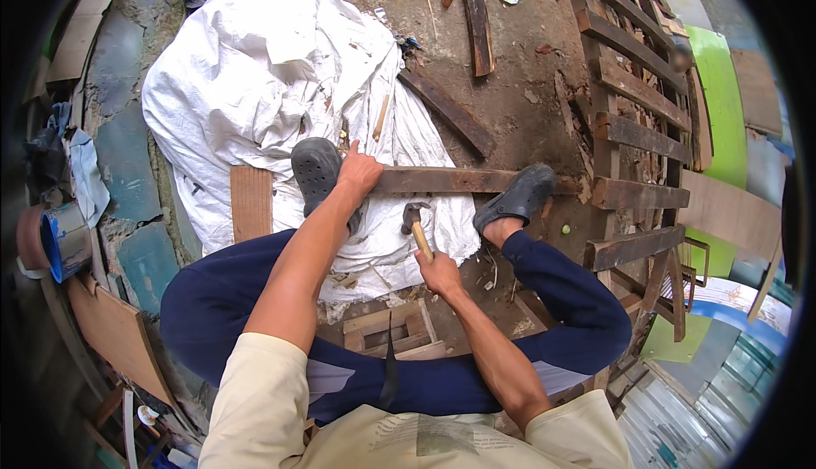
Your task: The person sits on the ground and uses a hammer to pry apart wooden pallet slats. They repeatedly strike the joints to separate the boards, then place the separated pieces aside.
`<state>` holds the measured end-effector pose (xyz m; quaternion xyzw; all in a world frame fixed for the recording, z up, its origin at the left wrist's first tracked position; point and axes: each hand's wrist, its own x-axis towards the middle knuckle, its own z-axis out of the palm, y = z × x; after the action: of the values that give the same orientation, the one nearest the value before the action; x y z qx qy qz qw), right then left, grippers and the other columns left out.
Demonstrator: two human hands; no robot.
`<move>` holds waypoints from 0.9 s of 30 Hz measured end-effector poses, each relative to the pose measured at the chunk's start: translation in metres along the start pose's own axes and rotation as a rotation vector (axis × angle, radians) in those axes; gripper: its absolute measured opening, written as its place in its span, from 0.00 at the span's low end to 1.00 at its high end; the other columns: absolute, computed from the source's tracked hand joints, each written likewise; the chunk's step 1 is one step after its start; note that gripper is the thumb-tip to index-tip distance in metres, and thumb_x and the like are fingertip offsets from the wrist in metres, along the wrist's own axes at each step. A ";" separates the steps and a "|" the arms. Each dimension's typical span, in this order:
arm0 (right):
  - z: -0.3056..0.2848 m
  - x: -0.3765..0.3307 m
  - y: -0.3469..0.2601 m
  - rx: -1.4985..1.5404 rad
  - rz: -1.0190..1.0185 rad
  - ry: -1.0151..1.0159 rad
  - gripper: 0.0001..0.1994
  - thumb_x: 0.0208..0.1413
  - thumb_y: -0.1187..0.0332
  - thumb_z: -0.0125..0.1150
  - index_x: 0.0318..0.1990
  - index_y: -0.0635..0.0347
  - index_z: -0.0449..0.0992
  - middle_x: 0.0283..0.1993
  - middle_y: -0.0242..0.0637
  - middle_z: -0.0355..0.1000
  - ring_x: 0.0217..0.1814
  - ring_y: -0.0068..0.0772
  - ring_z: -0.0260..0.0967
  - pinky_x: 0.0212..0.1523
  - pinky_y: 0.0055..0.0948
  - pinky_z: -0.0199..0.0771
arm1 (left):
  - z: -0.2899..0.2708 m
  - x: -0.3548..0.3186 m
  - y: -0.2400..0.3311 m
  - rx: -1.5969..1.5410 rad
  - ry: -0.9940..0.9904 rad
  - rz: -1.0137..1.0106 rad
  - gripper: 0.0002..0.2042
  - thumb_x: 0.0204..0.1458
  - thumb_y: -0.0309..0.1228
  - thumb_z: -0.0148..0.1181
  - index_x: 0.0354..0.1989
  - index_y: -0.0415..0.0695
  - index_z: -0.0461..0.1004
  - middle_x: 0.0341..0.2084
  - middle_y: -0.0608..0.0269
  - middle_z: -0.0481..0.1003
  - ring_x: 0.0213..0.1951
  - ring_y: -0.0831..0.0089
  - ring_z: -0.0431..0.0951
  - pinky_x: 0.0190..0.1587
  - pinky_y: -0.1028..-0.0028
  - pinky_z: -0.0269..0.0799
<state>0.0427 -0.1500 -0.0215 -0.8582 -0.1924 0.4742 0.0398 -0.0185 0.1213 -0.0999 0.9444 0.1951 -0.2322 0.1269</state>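
My right hand point(439, 273) is wrapped round the pale wooden handle of a claw hammer point(417, 219). The hammer's dark head points away from me, over a white woven sheet point(246, 70). A long brown wooden plank point(442, 181) lies crosswise between my feet. My left hand point(362, 172) is closed at the plank's left end and covers it, one finger stretched forward. Any small thing under those fingers is hidden. My dark left clog point(315, 170) stands beside that hand. The right clog point(518, 196) is against the plank near its other end.
A short reddish board point(252, 204) lies left of my feet. Beyond are two dark planks point(448, 114) point(476, 19). A slatted wooden pallet point(639, 134) stands along the right. A small wooden frame point(395, 329) lies below my legs, and a blue-and-white bucket point(70, 238) at far left.
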 end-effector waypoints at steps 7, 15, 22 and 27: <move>-0.032 -0.014 -0.065 0.479 -0.347 0.382 0.23 0.60 0.52 0.63 0.28 0.68 0.71 0.18 0.48 0.69 0.20 0.47 0.70 0.27 0.42 0.68 | 0.012 -0.012 -0.019 0.002 -0.046 -0.099 0.20 0.50 0.55 0.62 0.34 0.50 0.84 0.35 0.61 0.82 0.43 0.66 0.82 0.65 0.60 0.55; 0.038 0.014 0.000 0.194 -0.001 0.088 0.28 0.60 0.46 0.55 0.40 0.72 0.76 0.35 0.64 0.76 0.43 0.66 0.75 0.47 0.52 0.72 | 0.001 -0.014 -0.010 -0.012 -0.173 -0.041 0.22 0.55 0.45 0.60 0.54 0.46 0.75 0.38 0.55 0.81 0.46 0.63 0.80 0.68 0.58 0.53; -0.024 -0.006 -0.057 0.536 -0.295 0.315 0.20 0.59 0.54 0.63 0.29 0.66 0.73 0.18 0.47 0.69 0.20 0.45 0.68 0.28 0.44 0.68 | 0.039 -0.043 -0.004 0.310 0.038 0.025 0.27 0.62 0.35 0.43 0.71 0.47 0.57 0.69 0.54 0.59 0.68 0.64 0.62 0.74 0.56 0.40; 0.017 0.011 -0.038 0.579 -0.297 0.354 0.15 0.56 0.60 0.62 0.30 0.67 0.74 0.23 0.53 0.73 0.27 0.55 0.73 0.33 0.45 0.71 | 0.018 -0.052 0.001 0.273 -0.143 0.053 0.26 0.63 0.35 0.40 0.72 0.48 0.57 0.73 0.64 0.54 0.73 0.68 0.53 0.75 0.56 0.33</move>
<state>0.0226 -0.1124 -0.0302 -0.8428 -0.1629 0.3423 0.3820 -0.0674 0.0986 -0.0898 0.9387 0.1273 -0.3198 0.0172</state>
